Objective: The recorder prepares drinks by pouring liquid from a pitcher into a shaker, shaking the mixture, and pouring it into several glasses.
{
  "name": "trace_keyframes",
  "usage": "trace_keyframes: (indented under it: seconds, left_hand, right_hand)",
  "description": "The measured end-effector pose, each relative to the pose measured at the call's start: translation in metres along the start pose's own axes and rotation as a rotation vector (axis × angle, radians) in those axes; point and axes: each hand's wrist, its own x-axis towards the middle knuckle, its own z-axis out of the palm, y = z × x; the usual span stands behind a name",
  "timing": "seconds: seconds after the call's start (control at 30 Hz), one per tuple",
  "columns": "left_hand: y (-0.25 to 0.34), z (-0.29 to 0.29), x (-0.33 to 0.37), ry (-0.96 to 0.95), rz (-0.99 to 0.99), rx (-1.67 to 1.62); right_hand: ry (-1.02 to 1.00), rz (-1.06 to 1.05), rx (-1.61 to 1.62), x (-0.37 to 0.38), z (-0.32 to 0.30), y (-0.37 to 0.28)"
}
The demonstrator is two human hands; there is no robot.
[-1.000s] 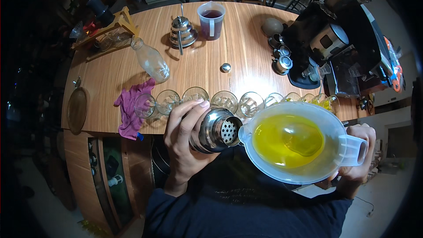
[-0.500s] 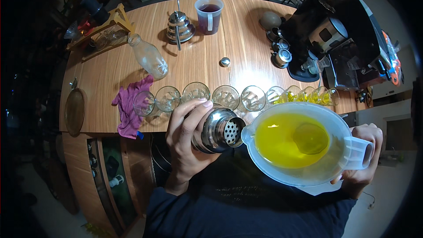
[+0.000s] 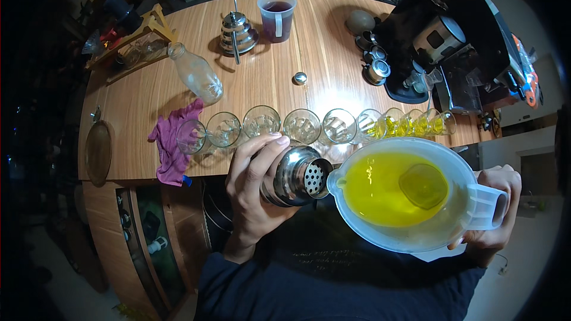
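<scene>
My left hand (image 3: pixel 253 181) is wrapped round a shiny metal cocktail shaker (image 3: pixel 288 172), whose perforated strainer top faces right. By its handle, my right hand (image 3: pixel 496 199) grips a translucent plastic measuring jug (image 3: pixel 389 239) with yellow liquid (image 3: pixel 375 196) in it. The jug's spout is right beside the shaker's strainer end; whether they touch I cannot tell. Behind both runs a row of drinking glasses (image 3: pixel 301 126). Those at the right end, such as one glass (image 3: pixel 392 123), look yellow inside, while the left ones look clear.
A purple cloth (image 3: pixel 172 148) and a glass bottle (image 3: pixel 196 74) lie at left. Farther back stand a metal kettle (image 3: pixel 238 34) and a jug of dark purple liquid (image 3: pixel 277 16). A small round metal cap (image 3: pixel 300 78) sits mid-table; a black machine (image 3: pixel 440 35) occupies the right.
The view has shifted slightly, with the table things a little higher and to the left. Both hands keep their holds, and the jug has moved very slightly right.
</scene>
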Motion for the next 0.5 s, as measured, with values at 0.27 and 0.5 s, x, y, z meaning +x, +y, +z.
trace_keyframes:
  seconds: [0.27,0.5]
  left_hand:
    - [0.001,0.002,-0.003,-0.018,-0.013,-0.025]
    - [0.001,0.006,-0.003,-0.008,-0.013,-0.027]
  right_hand:
    - [-0.011,-0.007,0.09,-0.007,-0.004,0.003]
    - [-0.056,-0.031,-0.132,-0.005,-0.007,-0.008]
